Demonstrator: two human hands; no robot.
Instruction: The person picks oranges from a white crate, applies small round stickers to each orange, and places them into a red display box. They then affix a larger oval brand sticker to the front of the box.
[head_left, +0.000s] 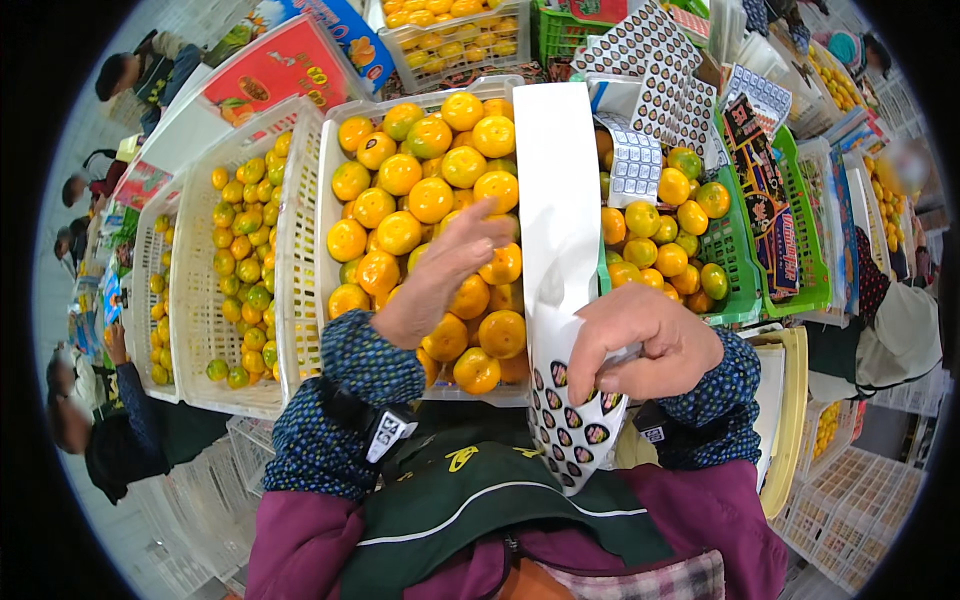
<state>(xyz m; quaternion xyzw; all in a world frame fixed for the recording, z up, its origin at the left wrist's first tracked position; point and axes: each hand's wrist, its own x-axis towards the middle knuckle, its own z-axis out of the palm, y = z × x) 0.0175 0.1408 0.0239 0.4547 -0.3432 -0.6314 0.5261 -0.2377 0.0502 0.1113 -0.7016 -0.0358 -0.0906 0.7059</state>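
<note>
My left hand (450, 270) hovers with fingers apart over a white plastic crate (330, 202) full of orange mandarins (430, 200), some with green patches. One mandarin (376, 151) near the crate's back bears a dark sticker. My right hand (645, 345) is bent at the sheet of dark oval stickers (577, 427), its thumb and forefinger close together over it; whether a sticker is between them I cannot tell. The sheet hangs down in front of my apron. A long white paper strip (559, 187) lies along the crate's right edge, behind the sticker sheet.
To the right stands a green crate (739, 255) of mandarins, with more sticker sheets (675, 105) at its back. White crates of smaller fruit (247, 225) stand left, beside a red carton (281, 71). Other people are at both sides, one person's hand (115, 343) at far left.
</note>
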